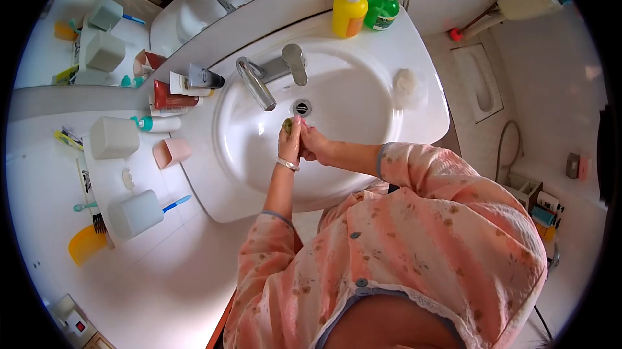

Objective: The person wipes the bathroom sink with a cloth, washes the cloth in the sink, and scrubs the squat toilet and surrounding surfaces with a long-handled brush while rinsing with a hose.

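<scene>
Over the white sink basin, just below the drain, my two hands are pressed together. A small yellowish-green thing shows at the fingers of my left hand, which is closed around it; its kind is unclear. My right hand is closed against the inner side of my left, and its grip is partly hidden. A pale bangle circles my left wrist. The chrome faucet curves over the basin beyond my hands, and no water stream is visible.
Yellow and green pump bottles stand at the back right. A round whitish item lies on the right rim. Tubes and a pink cup sit left, beside a shelf with cups. A squat toilet is at right.
</scene>
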The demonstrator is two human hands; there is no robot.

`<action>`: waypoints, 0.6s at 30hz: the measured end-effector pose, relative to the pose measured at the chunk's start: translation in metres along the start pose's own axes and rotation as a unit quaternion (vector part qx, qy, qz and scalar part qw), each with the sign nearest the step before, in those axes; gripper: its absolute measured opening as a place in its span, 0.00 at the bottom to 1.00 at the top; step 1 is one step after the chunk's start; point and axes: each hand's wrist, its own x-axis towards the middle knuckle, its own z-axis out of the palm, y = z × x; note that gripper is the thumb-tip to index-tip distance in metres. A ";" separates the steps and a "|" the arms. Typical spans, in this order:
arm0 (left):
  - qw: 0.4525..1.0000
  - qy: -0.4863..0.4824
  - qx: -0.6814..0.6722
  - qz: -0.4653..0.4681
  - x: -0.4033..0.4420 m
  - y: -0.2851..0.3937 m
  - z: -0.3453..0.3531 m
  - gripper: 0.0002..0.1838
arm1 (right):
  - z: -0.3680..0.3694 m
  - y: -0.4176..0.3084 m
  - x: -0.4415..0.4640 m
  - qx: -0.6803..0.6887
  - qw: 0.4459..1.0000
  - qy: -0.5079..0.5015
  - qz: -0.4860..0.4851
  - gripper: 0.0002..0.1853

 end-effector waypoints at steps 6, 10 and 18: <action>0.986 0.165 -0.038 -0.009 0.005 -0.022 -0.001 0.21 | -0.002 0.025 0.008 -0.294 0.938 0.073 -0.171 0.30; 0.955 0.223 -0.176 -0.088 0.007 -0.031 -0.003 0.19 | -0.010 0.045 0.022 -0.561 0.772 0.101 -0.279 0.18; 0.935 0.054 -0.304 -0.174 -0.009 -0.043 -0.018 0.17 | -0.027 0.050 0.002 -0.693 0.637 0.118 -0.315 0.15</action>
